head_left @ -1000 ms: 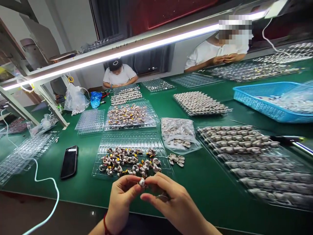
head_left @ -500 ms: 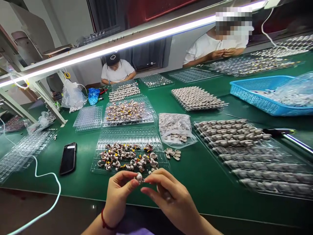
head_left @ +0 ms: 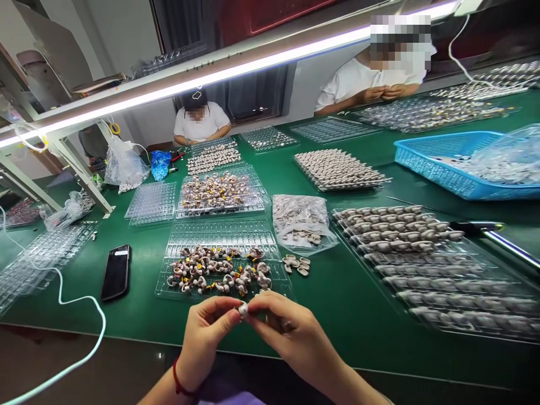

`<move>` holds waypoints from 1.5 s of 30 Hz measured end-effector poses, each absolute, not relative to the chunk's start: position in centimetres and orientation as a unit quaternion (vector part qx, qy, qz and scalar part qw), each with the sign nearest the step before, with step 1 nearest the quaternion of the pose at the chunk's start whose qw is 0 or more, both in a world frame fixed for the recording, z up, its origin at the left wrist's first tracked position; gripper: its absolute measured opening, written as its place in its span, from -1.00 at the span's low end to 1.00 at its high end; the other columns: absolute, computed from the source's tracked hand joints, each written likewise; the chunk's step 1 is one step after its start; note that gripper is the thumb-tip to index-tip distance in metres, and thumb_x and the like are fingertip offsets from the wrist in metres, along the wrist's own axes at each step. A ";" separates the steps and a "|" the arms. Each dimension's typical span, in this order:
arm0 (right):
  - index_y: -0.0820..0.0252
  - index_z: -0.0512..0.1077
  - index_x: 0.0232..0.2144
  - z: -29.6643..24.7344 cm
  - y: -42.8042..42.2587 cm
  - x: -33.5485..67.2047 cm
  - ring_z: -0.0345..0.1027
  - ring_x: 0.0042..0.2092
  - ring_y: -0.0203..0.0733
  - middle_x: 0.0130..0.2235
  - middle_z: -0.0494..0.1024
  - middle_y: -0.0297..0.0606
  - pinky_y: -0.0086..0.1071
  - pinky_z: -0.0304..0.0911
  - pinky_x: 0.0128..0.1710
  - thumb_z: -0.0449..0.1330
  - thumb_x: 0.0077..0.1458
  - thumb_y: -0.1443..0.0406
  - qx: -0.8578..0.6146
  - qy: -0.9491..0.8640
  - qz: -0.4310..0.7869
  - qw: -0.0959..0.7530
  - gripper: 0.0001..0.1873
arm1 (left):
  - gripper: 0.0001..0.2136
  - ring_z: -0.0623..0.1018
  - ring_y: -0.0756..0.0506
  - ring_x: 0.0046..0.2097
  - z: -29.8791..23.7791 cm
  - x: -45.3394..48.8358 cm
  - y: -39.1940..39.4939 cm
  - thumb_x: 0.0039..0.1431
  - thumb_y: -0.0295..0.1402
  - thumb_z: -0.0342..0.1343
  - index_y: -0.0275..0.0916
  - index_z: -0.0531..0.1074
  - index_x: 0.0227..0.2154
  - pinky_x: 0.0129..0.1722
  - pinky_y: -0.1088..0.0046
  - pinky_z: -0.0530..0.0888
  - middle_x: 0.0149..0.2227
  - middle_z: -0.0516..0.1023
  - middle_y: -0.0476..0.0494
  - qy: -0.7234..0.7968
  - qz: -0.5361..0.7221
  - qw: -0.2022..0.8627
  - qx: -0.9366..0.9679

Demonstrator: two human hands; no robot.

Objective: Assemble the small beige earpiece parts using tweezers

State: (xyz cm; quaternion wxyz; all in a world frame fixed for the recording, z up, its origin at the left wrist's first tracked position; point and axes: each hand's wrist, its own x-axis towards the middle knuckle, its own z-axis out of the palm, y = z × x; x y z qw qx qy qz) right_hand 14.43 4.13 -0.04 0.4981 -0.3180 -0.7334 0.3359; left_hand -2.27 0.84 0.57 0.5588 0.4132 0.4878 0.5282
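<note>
My left hand (head_left: 208,332) and my right hand (head_left: 287,332) meet near the table's front edge, both pinching one small pale shell-shaped part (head_left: 243,309) between thumb and fingertips. Something small also sits tucked under my right fingers; I cannot make it out. Just beyond my hands lies a clear plastic tray (head_left: 177,289) heaped with similar parts that carry yellow and red bits. A few loose pale shells (head_left: 297,264) lie to its right on the green table (head_left: 350,304).
A black phone (head_left: 115,271) and white cable (head_left: 80,306) lie left. Clear bag of parts (head_left: 300,222) behind the loose shells. Long tray of rowed shells (head_left: 430,264) right, blue basket (head_left: 439,163) far right. Two people work across the table. A light bar (head_left: 211,76) hangs overhead.
My fingertips have closed in tighter on the small part, and both hands sit slightly higher in view as the camera tilted down a little.
</note>
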 end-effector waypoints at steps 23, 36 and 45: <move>0.23 0.40 -0.48 1.5 4.8 15.0 -0.06 -0.59 -0.42 -0.65 0.20 -0.51 -0.50 -0.11 -0.61 0.26 -0.06 0.25 -0.354 -0.591 0.647 0.326 -0.85 | -0.75 0.62 -0.11 -0.22 2.4 -3.4 1.0 0.15 -0.55 0.19 -0.16 0.56 -0.14 -0.22 0.41 0.55 -0.23 0.66 -0.20 0.426 0.422 0.164 0.784; 0.31 0.53 -0.54 1.1 5.3 14.9 -0.01 -0.63 -0.51 -0.61 0.42 -0.40 -0.54 -0.16 -0.65 0.50 -0.31 0.17 -0.336 -0.432 0.790 0.278 -0.65 | -0.63 0.64 -0.11 -0.17 1.0 -3.8 0.7 0.18 -0.56 0.16 -0.03 0.51 -0.01 -0.19 0.41 0.57 -0.17 0.66 -0.18 0.377 0.461 0.167 0.786; 0.28 0.49 -0.50 1.4 4.6 15.0 -0.01 -0.60 -0.44 -0.61 0.37 -0.41 -0.50 -0.11 -0.62 0.41 -0.19 -0.01 -0.351 -0.535 0.714 0.286 -0.55 | -0.73 0.64 -0.09 -0.24 0.1 -2.6 -0.3 0.24 -0.53 0.08 -0.15 0.56 -0.10 -0.26 0.46 0.58 -0.23 0.66 -0.21 0.437 0.482 0.222 0.726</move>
